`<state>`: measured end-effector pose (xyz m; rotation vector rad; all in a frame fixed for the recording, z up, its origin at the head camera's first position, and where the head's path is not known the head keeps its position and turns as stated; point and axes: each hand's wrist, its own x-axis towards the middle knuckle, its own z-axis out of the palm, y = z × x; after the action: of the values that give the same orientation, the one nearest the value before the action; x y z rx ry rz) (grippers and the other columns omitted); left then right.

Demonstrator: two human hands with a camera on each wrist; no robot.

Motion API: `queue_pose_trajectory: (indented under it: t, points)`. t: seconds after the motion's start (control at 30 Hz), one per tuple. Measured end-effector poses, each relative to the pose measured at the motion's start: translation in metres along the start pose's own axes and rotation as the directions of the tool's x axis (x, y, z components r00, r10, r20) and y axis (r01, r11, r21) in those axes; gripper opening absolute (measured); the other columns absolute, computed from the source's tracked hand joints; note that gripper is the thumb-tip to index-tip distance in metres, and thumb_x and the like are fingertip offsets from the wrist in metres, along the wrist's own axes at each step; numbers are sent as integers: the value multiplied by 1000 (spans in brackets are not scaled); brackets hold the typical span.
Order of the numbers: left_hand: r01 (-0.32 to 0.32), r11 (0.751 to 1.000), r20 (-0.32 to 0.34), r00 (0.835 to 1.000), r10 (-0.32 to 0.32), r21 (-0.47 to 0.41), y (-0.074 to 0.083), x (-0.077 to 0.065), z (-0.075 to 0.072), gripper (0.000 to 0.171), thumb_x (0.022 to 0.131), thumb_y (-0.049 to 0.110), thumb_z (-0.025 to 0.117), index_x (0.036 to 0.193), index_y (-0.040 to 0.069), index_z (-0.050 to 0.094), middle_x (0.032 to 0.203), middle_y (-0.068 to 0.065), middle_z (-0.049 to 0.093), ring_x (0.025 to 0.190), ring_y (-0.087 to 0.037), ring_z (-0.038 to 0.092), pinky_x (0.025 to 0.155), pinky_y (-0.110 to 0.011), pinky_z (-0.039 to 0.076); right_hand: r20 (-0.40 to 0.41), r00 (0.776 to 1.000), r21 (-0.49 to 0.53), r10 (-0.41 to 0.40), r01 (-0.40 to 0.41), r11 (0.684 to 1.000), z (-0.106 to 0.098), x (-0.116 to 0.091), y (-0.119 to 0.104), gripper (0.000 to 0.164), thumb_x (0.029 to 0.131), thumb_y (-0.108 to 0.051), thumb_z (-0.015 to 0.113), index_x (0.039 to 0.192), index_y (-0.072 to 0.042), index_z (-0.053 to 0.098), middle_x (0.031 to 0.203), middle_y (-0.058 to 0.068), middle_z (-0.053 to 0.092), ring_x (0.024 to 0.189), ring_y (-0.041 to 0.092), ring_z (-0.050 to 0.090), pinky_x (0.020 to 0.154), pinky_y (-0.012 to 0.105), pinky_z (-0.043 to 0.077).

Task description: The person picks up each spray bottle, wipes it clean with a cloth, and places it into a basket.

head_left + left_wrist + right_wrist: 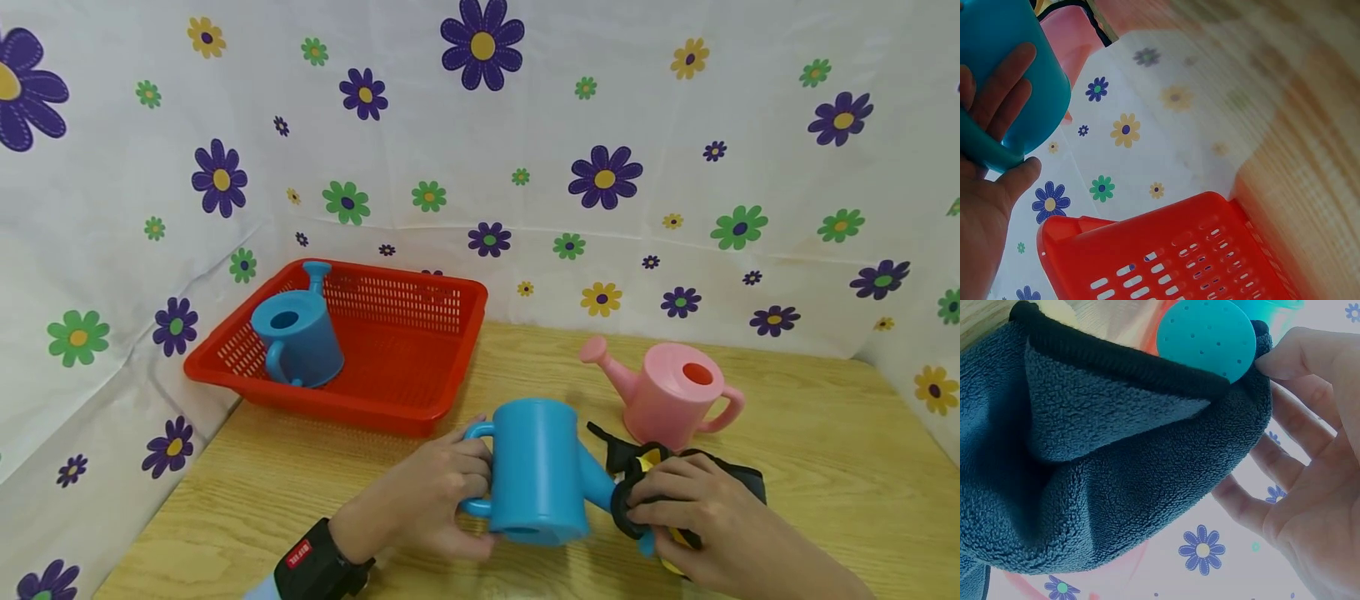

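A light-blue watering can (536,467) is tipped on its side above the wooden table, its spout pointing right. My left hand (442,492) grips its handle, with fingers passing through the loop against the body in the left wrist view. On the spout side, my right hand (705,510) pinches a cloth (1135,462) between thumb and fingers. This cloth is dark grey and fuzzy with black edging, and yellow shows on its other face. It wraps partly about the spout, beside the perforated blue sprinkler head (1207,337).
A pink watering can (667,400) stands upright just behind the cloth. At the back left, a red plastic basket (352,410) holds another blue watering can (303,333). A white flower-print sheet (420,125) walls off the table's back and sides.
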<state>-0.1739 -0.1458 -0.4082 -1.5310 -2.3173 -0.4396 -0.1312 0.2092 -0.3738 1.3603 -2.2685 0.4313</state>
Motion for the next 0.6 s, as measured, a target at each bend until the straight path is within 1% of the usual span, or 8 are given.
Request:
queue_pose_trajectory:
  t: [0.17, 0.23, 0.3, 0.37, 0.4, 0.47, 0.53, 0.6]
  points:
    - [16, 1000, 12, 1000, -16, -2, 0, -2, 0, 28, 81, 45, 80, 83, 18, 70, 78, 12, 67, 90, -6, 58, 111, -54, 47, -26, 1000, 21, -1, 2, 1000, -2, 0, -1, 31, 105, -41, 48, 102, -27, 75, 102, -17, 71, 97, 10, 62, 103, 14, 37]
    - [17, 1000, 16, 1000, -17, -2, 0, -3, 0, 28, 80, 44, 80, 83, 18, 71, 79, 12, 68, 91, -6, 58, 112, -56, 46, -14, 1000, 32, 10, -9, 999, -3, 0, -2, 26, 104, -40, 51, 103, -27, 75, 102, -17, 71, 97, 9, 62, 102, 13, 38]
    - [13, 1000, 15, 1000, -13, -2, 0, -3, 1, 27, 80, 44, 80, 82, 18, 71, 79, 12, 68, 91, -6, 59, 112, -57, 45, 14, 1000, 39, 22, -23, 999, -5, -1, -2, 18, 103, -37, 58, 105, -28, 75, 104, -18, 71, 98, 9, 62, 100, 13, 41]
    - [8, 1000, 12, 1000, -8, 1, -1, -4, 1, 27, 80, 44, 80, 81, 18, 71, 78, 12, 68, 90, -6, 59, 113, -58, 45, 53, 998, 43, 38, -41, 998, -7, -2, -3, 10, 99, -32, 67, 106, -30, 74, 105, -18, 71, 98, 8, 61, 96, 17, 46]
    - [5, 1000, 9, 1000, -5, 3, -1, -4, 1, 27, 80, 44, 80, 81, 18, 70, 78, 12, 68, 90, -6, 59, 112, -57, 45, 69, 997, 42, 42, -45, 998, -7, -2, -3, 10, 96, -29, 72, 106, -31, 75, 105, -18, 71, 98, 8, 61, 93, 20, 49]
    - [1, 1000, 5, 1000, -1, 6, -1, -4, 2, 28, 80, 44, 80, 80, 18, 70, 77, 12, 67, 89, -6, 59, 112, -57, 45, 99, 994, 39, 49, -54, 998, -7, -2, -3, 19, 89, -23, 79, 106, -31, 74, 105, -18, 71, 98, 8, 61, 88, 28, 54]
    - [-6, 1000, 0, 1000, 6, 11, -1, -4, 2, 28, 80, 44, 80, 80, 18, 70, 77, 12, 67, 89, -6, 58, 112, -57, 46, 117, 992, 34, 54, -58, 998, -7, -3, -2, 26, 84, -19, 82, 105, -32, 74, 106, -19, 71, 99, 8, 60, 85, 34, 56]
    - [-13, 1000, -4, 1000, 13, 14, 0, -4, 2, 28, 80, 44, 80, 81, 18, 70, 77, 12, 67, 89, -6, 58, 112, -56, 46, 121, 991, 30, 54, -58, 998, -6, -3, -2, 27, 83, -18, 83, 104, -32, 74, 106, -19, 71, 99, 9, 60, 84, 37, 57]
